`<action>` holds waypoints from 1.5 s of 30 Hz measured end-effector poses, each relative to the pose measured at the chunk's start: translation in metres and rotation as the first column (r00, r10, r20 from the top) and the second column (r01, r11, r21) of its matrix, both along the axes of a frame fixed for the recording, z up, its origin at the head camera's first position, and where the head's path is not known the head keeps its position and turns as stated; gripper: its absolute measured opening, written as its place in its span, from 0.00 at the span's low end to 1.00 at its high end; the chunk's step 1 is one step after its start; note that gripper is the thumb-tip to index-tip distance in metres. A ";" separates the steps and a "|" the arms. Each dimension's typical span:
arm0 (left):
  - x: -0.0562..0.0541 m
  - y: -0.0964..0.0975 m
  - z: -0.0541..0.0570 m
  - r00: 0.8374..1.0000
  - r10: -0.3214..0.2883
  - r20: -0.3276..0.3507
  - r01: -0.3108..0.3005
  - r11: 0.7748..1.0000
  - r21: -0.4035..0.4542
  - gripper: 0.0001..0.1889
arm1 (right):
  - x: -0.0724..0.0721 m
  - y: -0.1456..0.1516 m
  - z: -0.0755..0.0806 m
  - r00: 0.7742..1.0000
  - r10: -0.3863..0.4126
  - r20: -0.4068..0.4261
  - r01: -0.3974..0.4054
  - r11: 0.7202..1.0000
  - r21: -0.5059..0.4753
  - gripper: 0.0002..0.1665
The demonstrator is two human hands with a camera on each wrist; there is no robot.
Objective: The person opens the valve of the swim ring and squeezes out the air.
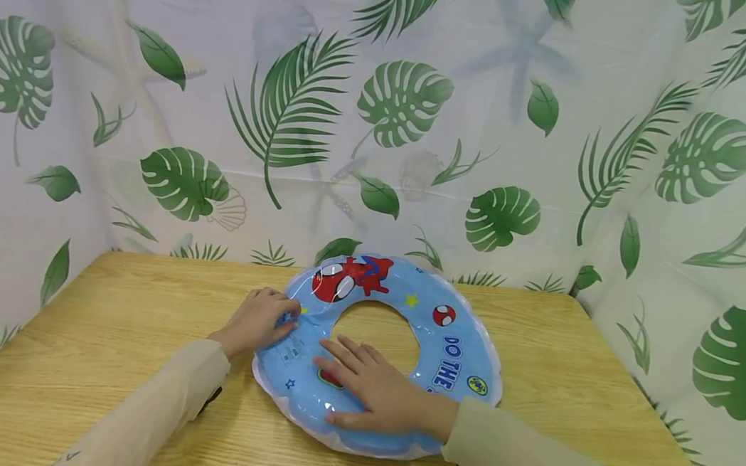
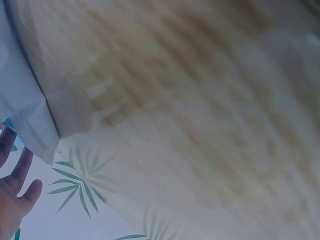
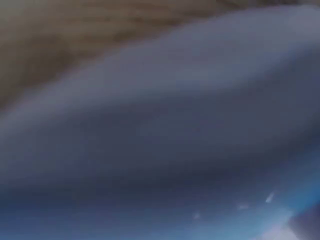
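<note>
From where I'm standing, a blue inflatable ring (image 1: 466, 328) sits on the wooden table (image 1: 163, 306), a little right of the middle, its far side reaching up over the table's far edge against the leaf-printed cloth (image 1: 310, 218). The person's left hand (image 1: 261, 321) is at the ring's left side, fingers bent over the blue surface, so the ring lies directly under the fingertips and spreads off to the right of them; whether they actually pinch the plastic I cannot tell. Seen from the left wrist, a couple of those fingers reach up to the ring's pale edge, and one stands off loosely. The right hand (image 1: 378, 397) lies across the near part of the ring with fingers extended and spread, released rather than grasping, the fingertips pointing towards the left hand and the ring's hole just beyond them. The right wrist view is too blurred to add more than the pale edge and some blue. Past the hands, a red cartoon figure (image 1: 344, 281) is printed on the far left of the ring, and blue lettering (image 1: 450, 355) runs down its right side beside a yellow badge (image 1: 477, 386). Both forearms wear beige sleeves (image 1: 157, 405).
</note>
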State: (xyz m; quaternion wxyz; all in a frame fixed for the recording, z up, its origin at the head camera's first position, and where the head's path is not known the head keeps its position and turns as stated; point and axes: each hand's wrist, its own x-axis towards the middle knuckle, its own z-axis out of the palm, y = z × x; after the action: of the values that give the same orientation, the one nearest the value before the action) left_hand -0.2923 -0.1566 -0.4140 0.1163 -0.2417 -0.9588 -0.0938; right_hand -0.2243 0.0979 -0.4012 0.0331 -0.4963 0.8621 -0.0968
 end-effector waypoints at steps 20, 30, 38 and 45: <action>0.000 0.001 0.004 1.000 0.003 0.009 -0.003 1.000 0.007 0.07 | 0.006 -0.009 -0.035 0.993 0.102 0.051 -0.108 0.986 0.129 0.38; -0.001 0.000 0.000 1.000 -0.016 -0.024 0.017 1.000 0.012 0.06 | 0.005 -0.011 -0.037 0.993 0.105 0.053 -0.112 0.980 0.161 0.36; -0.001 0.002 0.001 1.000 -0.026 -0.007 0.026 1.000 0.003 0.06 | 0.003 -0.012 -0.038 0.993 0.117 0.034 -0.122 0.965 0.233 0.35; 0.001 0.002 -0.002 0.998 -0.052 -0.032 0.053 0.998 0.016 0.06 | 0.005 -0.012 -0.038 0.992 0.116 0.046 -0.124 0.957 0.261 0.35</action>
State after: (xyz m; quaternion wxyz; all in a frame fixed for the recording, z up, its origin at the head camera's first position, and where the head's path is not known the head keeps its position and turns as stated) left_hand -0.2908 -0.1546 -0.4155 0.1310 -0.2672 -0.9493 -0.1012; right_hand -0.2192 0.0860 -0.4395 0.1177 -0.5374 0.8349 0.0134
